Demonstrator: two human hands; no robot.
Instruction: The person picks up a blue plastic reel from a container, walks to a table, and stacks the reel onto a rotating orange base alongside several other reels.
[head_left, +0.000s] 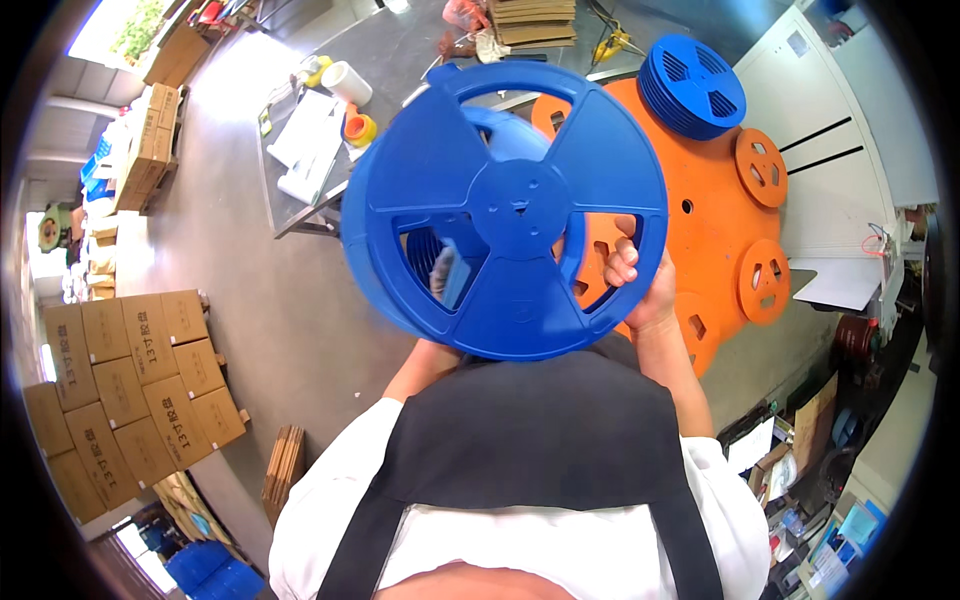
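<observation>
Blue reel, right hand clasping its rim, above the apron.
Even support on both sides should keep it steady; the right forearm rises, fingers curled through an opening. Left forearm passes behind, its grip seemingly hidden, so I cannot tell.
</observation>
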